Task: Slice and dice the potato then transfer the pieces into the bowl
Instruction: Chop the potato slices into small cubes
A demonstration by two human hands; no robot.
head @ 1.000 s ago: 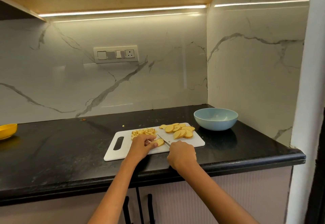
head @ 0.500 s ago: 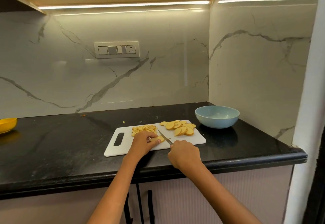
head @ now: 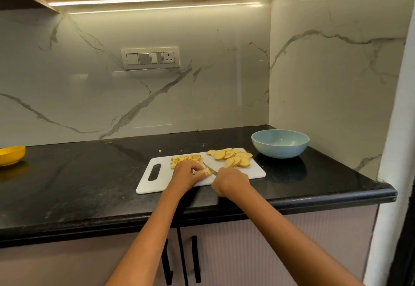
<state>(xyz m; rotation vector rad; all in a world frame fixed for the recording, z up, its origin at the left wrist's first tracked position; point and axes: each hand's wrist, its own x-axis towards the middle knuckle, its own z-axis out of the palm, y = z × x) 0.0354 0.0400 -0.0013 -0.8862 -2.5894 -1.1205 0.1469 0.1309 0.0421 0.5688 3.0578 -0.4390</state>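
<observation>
A white cutting board (head: 256, 172) lies on the black counter. Round potato slices (head: 233, 157) are heaped at its far right, and a pile of diced pieces (head: 185, 159) sits at its far left. My left hand (head: 186, 174) pinches a small stack of slices (head: 205, 171) down on the board. My right hand (head: 230, 181) grips a knife whose blade (head: 210, 169) angles across that stack. The handle is hidden inside my fist. A light blue bowl (head: 280, 143) stands to the right of the board and looks empty.
A yellow bowl (head: 11, 155) sits at the far left of the counter (head: 78, 178). One stray potato bit (head: 160, 150) lies behind the board. Marble walls close the back and right. Cabinet doors with black handles (head: 195, 260) are below the counter edge.
The knife blade has worked further left into the stack under my left hand, and less of the stack shows. My head has tilted down a little.
</observation>
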